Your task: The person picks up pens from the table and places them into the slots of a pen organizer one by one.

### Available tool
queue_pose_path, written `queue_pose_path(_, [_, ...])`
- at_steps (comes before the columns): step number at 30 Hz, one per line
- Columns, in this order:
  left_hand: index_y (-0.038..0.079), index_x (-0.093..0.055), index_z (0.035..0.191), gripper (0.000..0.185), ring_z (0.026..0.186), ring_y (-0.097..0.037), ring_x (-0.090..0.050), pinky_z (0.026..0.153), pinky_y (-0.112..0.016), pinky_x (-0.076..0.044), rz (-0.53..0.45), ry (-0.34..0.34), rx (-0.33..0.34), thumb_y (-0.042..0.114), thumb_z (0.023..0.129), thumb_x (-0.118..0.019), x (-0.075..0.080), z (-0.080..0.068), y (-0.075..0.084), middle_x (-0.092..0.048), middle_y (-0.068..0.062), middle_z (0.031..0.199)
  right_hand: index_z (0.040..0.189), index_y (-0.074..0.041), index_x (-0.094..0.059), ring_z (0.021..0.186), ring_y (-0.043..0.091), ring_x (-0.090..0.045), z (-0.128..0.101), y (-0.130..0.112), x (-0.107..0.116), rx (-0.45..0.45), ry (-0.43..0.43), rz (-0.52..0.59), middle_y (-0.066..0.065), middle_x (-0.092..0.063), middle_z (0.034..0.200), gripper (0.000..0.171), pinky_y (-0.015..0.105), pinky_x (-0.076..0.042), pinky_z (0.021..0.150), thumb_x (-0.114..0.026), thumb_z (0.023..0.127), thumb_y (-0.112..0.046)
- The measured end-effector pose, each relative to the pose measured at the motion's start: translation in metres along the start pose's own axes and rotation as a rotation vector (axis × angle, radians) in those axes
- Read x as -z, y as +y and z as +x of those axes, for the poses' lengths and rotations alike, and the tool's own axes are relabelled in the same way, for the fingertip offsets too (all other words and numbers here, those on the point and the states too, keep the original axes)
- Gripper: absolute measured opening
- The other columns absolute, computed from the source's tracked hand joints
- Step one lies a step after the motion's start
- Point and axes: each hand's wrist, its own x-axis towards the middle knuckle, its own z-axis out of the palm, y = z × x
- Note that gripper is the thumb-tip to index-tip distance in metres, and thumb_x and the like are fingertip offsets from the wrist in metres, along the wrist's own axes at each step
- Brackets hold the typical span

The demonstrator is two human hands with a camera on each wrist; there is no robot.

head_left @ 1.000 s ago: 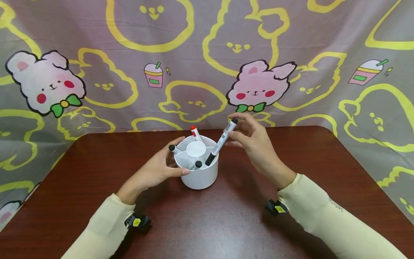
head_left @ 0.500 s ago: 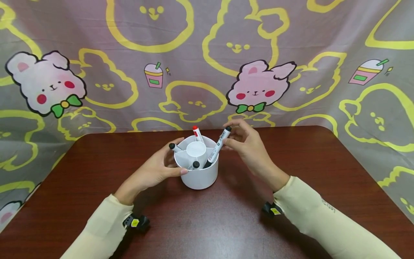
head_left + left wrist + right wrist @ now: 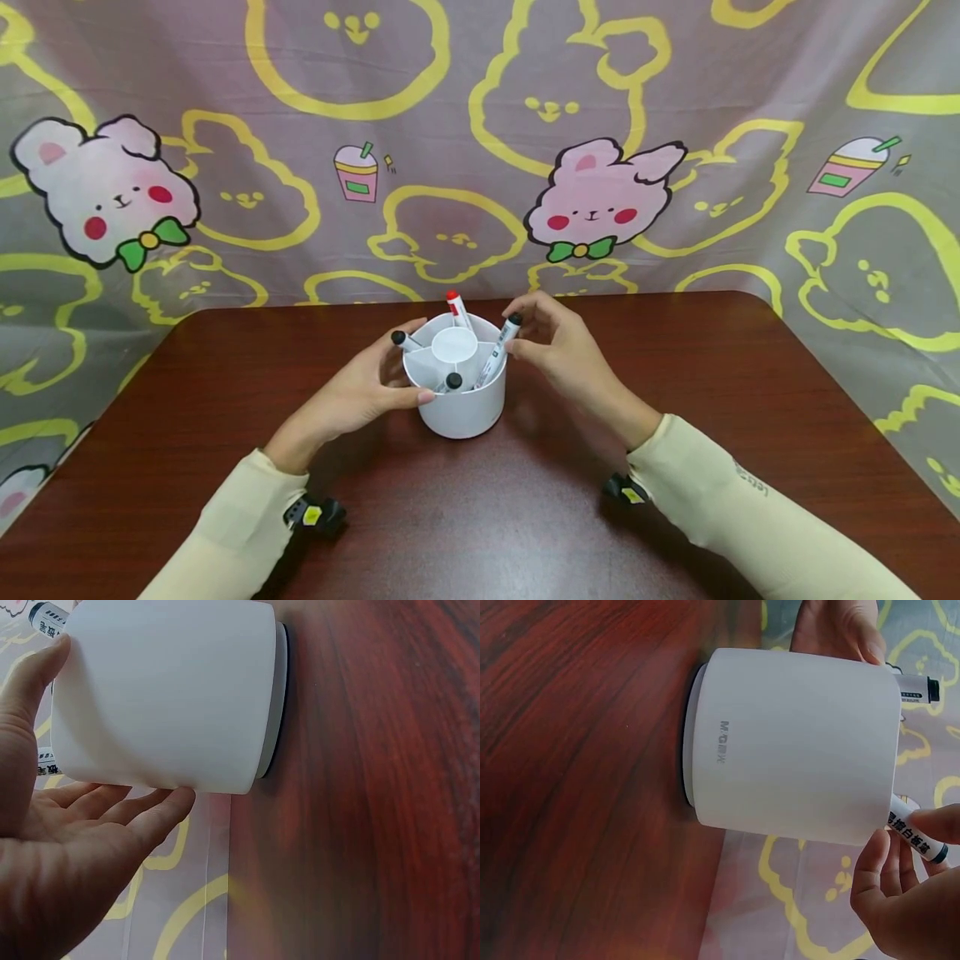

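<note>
A white round pen holder (image 3: 462, 417) with divided compartments stands upright on the table. My left hand (image 3: 351, 398) grips its left side, the thumb at the front rim and the fingers round the back; the left wrist view shows fingertips against the white wall (image 3: 165, 697). My right hand (image 3: 573, 360) pinches a black-capped whiteboard marker (image 3: 497, 357) near its cap. That marker leans to the right, its lower end inside the right front compartment and hidden. Other compartments hold a red-capped marker (image 3: 458, 310) at the back and black-capped markers at the left (image 3: 406, 341) and front (image 3: 452, 383).
The dark reddish-brown wooden table (image 3: 480, 533) reaches back to a hanging cloth (image 3: 450, 117) printed with yellow outlines and bears. A small black wrist device (image 3: 318, 515) sits at the left sleeve, another device (image 3: 626, 490) at the right.
My right hand has moved down and left, lowering the black-capped marker deeper into the right front compartment. The left hand and the pen holder have stayed nearly still.
</note>
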Motion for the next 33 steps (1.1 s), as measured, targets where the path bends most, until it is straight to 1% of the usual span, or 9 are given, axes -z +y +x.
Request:
queue_pose_path(2, [0.011, -0.027, 0.165, 0.096, 0.145, -0.036, -0.049, 0.117, -0.053, -0.042, 0.005, 0.000, 0.000, 0.011, 0.088, -0.084, 0.0002, 0.0003, 0.0003, -0.046, -0.015, 0.160, 0.119, 0.001, -0.065, 0.091, 0.024, -0.062, -0.0002, 0.0000, -0.0007, -0.002, -0.001, -0.006, 0.020, -0.068, 0.106, 0.031, 0.026, -0.054, 0.079, -0.070, 0.089, 0.008])
queue_pose_path(7, [0.008, -0.024, 0.165, 0.097, 0.145, -0.038, -0.049, 0.117, -0.053, -0.043, 0.016, 0.003, 0.004, 0.012, 0.089, -0.084, 0.0022, -0.0004, -0.0012, -0.046, -0.018, 0.160, 0.117, 0.001, -0.066, 0.090, 0.023, -0.061, 0.0007, 0.0030, -0.0015, -0.011, -0.006, -0.012, 0.019, -0.069, 0.108, 0.028, 0.026, -0.052, 0.078, -0.070, 0.090, 0.006])
queue_pose_path(15, [0.010, -0.028, 0.165, 0.095, 0.147, -0.036, -0.048, 0.114, -0.041, -0.047, -0.003, 0.015, 0.014, 0.010, 0.088, -0.084, 0.0013, -0.0022, -0.0006, -0.046, -0.016, 0.160, 0.116, 0.003, -0.067, 0.084, 0.022, -0.060, -0.0025, 0.0029, -0.0047, -0.041, -0.020, -0.010, 0.020, -0.068, 0.107, 0.026, 0.025, -0.053, 0.072, -0.068, 0.090, 0.007])
queue_pose_path(22, [0.010, -0.027, 0.165, 0.096, 0.149, -0.038, -0.045, 0.116, -0.048, -0.045, 0.004, 0.026, 0.032, 0.012, 0.088, -0.085, 0.0025, -0.0040, 0.0006, -0.045, -0.016, 0.161, 0.115, 0.004, -0.067, 0.080, 0.020, -0.060, -0.0024, 0.0036, -0.0066, -0.032, -0.017, 0.008, 0.021, -0.067, 0.105, 0.027, 0.025, -0.052, 0.069, -0.067, 0.089, 0.009])
queue_pose_path(27, [0.011, -0.028, 0.165, 0.095, 0.148, -0.036, -0.046, 0.116, -0.043, -0.045, -0.007, 0.023, 0.025, 0.009, 0.088, -0.084, 0.0017, -0.0043, 0.0001, -0.045, -0.016, 0.161, 0.116, 0.003, -0.067, 0.079, 0.021, -0.059, -0.0033, 0.0034, -0.0072, -0.050, -0.015, 0.012, 0.020, -0.067, 0.105, 0.026, 0.029, -0.054, 0.069, -0.067, 0.090, 0.008])
queue_pose_path(30, [0.009, -0.026, 0.165, 0.095, 0.149, -0.037, -0.044, 0.118, -0.047, -0.042, -0.015, 0.023, 0.022, 0.009, 0.089, -0.083, 0.0009, -0.0042, -0.0007, -0.043, -0.016, 0.163, 0.118, 0.003, -0.067, 0.080, 0.021, -0.060, -0.0033, 0.0048, -0.0049, -0.055, -0.016, 0.011, 0.021, -0.066, 0.105, 0.027, 0.031, -0.055, 0.069, -0.068, 0.091, 0.006])
queue_pose_path(33, [0.009, -0.022, 0.166, 0.097, 0.153, -0.038, -0.039, 0.120, -0.052, -0.037, -0.026, 0.025, 0.020, 0.010, 0.090, -0.083, 0.0006, -0.0049, -0.0013, -0.038, -0.016, 0.166, 0.121, 0.003, -0.066, 0.083, 0.022, -0.062, -0.0044, 0.0064, 0.0011, -0.059, -0.015, 0.015, 0.021, -0.066, 0.106, 0.029, 0.029, -0.056, 0.070, -0.069, 0.092, 0.005])
